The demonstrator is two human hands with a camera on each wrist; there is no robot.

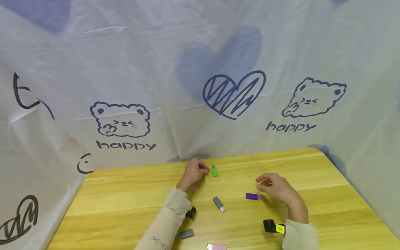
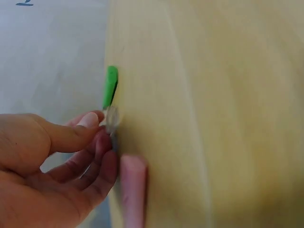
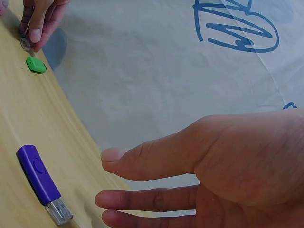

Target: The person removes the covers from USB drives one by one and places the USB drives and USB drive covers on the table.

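Note:
My left hand (image 1: 194,172) reaches to the back of the table, thumb and fingertips pinching a small clear rounded piece (image 2: 112,118). Just beyond the fingertips lies a green USB stick (image 1: 214,171). Below this hand, a pink USB stick (image 2: 134,190) rests on the wood, partly covered by the wrist in the head view. On the right, my other hand (image 1: 276,187) hovers over the table with fingers loosely bent and nothing between them. A purple USB stick (image 3: 39,173) with a clear cap over its plug lies close by it.
A grey USB stick (image 1: 218,204) lies mid-table, a second grey stick (image 1: 186,233) beside the left sleeve. Another pink stick (image 1: 220,247) is at the bottom edge of view. Behind the wooden table (image 1: 125,194) hangs a white cloth (image 1: 175,104) with drawings.

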